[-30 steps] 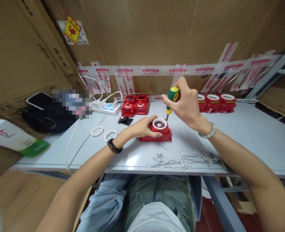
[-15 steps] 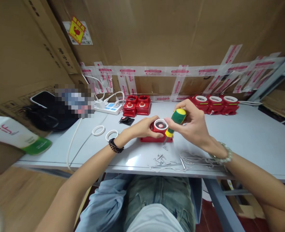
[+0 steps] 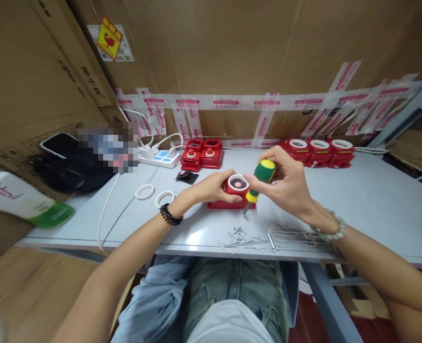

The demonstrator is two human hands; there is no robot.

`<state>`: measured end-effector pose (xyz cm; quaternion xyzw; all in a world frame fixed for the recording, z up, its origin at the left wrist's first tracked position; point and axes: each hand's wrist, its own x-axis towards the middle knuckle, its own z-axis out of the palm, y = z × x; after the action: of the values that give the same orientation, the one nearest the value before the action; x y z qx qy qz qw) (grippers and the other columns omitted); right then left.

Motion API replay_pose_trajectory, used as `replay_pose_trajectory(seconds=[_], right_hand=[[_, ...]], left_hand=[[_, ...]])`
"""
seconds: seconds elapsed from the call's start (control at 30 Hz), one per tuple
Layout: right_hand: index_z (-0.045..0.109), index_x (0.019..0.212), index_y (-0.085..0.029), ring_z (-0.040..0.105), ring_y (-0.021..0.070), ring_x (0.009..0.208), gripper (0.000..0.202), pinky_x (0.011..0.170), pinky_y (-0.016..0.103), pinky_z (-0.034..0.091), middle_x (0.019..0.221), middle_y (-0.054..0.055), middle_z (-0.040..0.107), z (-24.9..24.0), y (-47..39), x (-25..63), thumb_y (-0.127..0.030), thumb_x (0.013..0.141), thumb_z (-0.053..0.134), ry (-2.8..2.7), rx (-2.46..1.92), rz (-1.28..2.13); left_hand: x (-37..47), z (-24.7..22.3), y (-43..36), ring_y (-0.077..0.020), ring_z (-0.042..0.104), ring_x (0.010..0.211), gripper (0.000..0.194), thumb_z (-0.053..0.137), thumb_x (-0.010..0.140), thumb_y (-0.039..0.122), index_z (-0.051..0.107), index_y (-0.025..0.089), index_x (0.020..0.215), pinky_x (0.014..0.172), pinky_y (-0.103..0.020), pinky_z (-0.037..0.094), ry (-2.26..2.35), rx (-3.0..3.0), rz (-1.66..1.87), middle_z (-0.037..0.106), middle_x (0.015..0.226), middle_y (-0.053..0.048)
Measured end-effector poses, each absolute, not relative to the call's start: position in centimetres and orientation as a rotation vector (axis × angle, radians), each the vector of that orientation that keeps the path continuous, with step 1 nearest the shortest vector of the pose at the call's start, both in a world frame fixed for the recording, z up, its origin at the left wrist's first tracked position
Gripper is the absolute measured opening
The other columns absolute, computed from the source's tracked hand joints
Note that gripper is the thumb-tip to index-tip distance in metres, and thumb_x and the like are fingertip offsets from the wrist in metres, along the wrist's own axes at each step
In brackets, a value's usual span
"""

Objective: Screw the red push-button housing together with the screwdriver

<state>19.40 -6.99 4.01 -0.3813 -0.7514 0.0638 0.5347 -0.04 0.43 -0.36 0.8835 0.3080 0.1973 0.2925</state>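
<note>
Down swung the right hand [image 3: 289, 186], thumb and fingers pinching the green-and-yellow screwdriver [image 3: 264, 172], its tip off the far right corner of the red ring-topped housing [image 3: 228, 205] and now at a loose screw [image 3: 246, 217]: driver met fastener, though whether the two had joined, no telling! That wrist bent inward, handle leaning toward one o'clock. The housing sat at eleven o'clock from the screw, the left hand [image 3: 216, 187] clasping it from nine; the screw pile [image 3: 237, 234] lay at seven.
</note>
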Motion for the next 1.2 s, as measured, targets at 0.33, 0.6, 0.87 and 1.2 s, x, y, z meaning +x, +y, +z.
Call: replay_pose_trajectory(seconds=[0.33,0.6,0.87,1.2], right_hand=[[0.051,0.076,-0.027,0.048,0.0119,0.052,0.031,0.043,0.029,0.038,0.066,-0.004,0.052,7.0,-7.5,21.1,-0.036,0.069,0.080,-1.567,-0.894,-0.067],[0.050,0.076,-0.028,0.051,0.0158,0.057,0.034,0.047,0.033,0.041,0.066,-0.002,0.054,6.8,-6.5,21.6,-0.044,0.070,0.079,-1.518,-0.918,-0.144],[0.049,0.076,-0.028,0.052,0.0160,0.060,0.031,0.050,0.033,0.042,0.067,-0.002,0.053,6.8,-6.4,21.7,-0.037,0.072,0.078,-1.512,-0.881,-0.148],[0.048,0.077,-0.028,0.054,0.0171,0.061,0.033,0.049,0.034,0.042,0.069,-0.001,0.053,6.8,-6.2,21.9,-0.043,0.074,0.077,-1.507,-0.876,-0.141]], left_hand=[[0.0,-0.1,0.4,-0.0194,0.058,0.079,0.050,0.074,0.071,0.052,0.052,0.020,0.102,0.070,-0.030,0.043,0.838,2.356,0.494,0.064,0.091,-0.002],[-0.1,-0.1,0.3,-0.0195,0.059,0.080,0.047,0.073,0.072,0.050,0.052,0.020,0.102,0.071,-0.030,0.044,0.849,2.359,0.483,0.065,0.093,-0.003],[-0.1,0.0,0.2,-0.0188,0.058,0.078,0.046,0.073,0.072,0.051,0.051,0.021,0.100,0.069,-0.029,0.043,0.855,2.363,0.475,0.063,0.090,-0.001],[0.0,0.0,0.3,-0.0187,0.057,0.077,0.047,0.073,0.072,0.052,0.051,0.021,0.099,0.069,-0.029,0.043,0.863,2.361,0.466,0.063,0.088,-0.001]])
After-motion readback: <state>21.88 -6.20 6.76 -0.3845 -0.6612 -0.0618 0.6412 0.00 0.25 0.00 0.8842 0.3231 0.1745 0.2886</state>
